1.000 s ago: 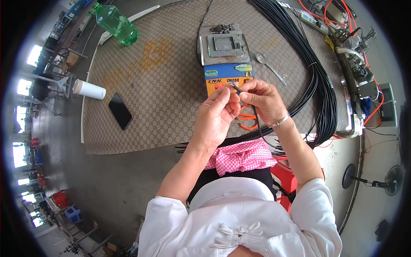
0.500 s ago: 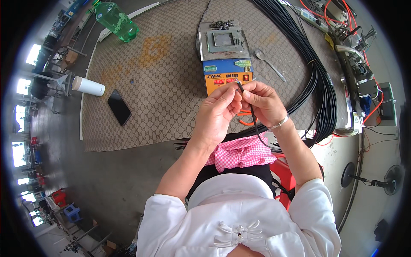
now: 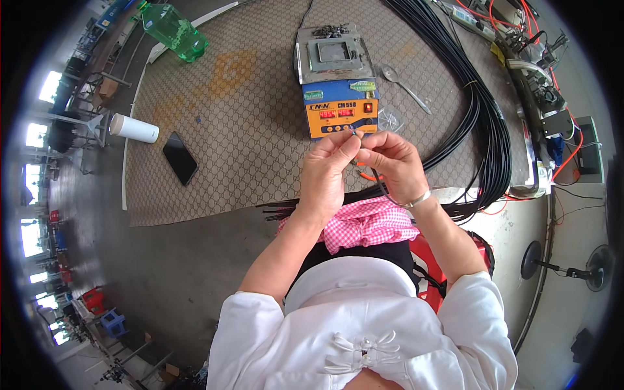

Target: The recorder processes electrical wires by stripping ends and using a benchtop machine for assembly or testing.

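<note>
My left hand (image 3: 327, 168) and my right hand (image 3: 398, 168) meet fingertip to fingertip above the table's near part. Between the right thumb and fingers runs a thin black cable (image 3: 378, 184), which trails down past the right wrist. The left thumb and forefinger pinch at its end, where a small tip pokes up; details there are too small to make out. Just beyond the hands stands a blue and orange solder pot (image 3: 339, 97) with a lit red display and a metal top plate (image 3: 307, 62). Orange-handled pliers or cutters (image 3: 369, 175) lie partly hidden behind the right hand.
A thick coil of black cable (image 3: 491, 140) curves along the table's right side. A spoon (image 3: 408, 90) lies right of the pot. On the left are a phone (image 3: 180, 158), a white tumbler (image 3: 134, 129) and a green bottle (image 3: 174, 32). Pink checked cloth (image 3: 364, 224) covers my lap.
Both hands have come slightly closer together at the cable's end. The cable tip, upright and showing before, is now mostly covered by the fingers. The view has shifted a little.
</note>
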`<state>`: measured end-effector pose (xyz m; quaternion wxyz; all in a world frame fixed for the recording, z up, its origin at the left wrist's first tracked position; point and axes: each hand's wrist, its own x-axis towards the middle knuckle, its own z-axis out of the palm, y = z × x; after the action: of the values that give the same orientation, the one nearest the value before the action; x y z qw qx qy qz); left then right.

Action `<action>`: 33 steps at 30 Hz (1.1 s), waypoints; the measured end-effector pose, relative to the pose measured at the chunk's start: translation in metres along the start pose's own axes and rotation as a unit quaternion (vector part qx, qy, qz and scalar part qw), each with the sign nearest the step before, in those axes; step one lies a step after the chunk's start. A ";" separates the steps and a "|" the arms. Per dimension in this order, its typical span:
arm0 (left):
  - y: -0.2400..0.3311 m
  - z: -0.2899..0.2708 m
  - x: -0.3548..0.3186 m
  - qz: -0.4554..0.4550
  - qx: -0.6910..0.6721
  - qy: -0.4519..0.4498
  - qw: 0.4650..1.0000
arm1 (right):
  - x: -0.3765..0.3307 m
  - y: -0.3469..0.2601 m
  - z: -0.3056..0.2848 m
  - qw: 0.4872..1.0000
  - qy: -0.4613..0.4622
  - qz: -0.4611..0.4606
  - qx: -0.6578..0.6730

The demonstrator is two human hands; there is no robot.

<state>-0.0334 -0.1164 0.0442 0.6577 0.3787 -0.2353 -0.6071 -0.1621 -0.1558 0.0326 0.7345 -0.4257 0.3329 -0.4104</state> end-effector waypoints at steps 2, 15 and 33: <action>-0.001 -0.005 -0.002 0.003 -0.039 -0.016 0.999 | -0.002 -0.001 0.003 0.998 -0.015 -0.024 -0.052; 0.005 -0.030 -0.021 -0.017 -0.059 -0.019 0.998 | 0.024 0.067 -0.051 0.695 -0.054 -0.203 -0.687; 0.007 -0.048 -0.025 -0.070 -0.019 -0.065 0.995 | -0.006 -0.007 -0.017 0.969 -0.209 0.096 -0.096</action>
<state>0.0042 -0.0817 0.0242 0.6041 0.3415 -0.2386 -0.6794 -0.1819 -0.1583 0.0328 0.7796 -0.5362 0.2493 -0.2061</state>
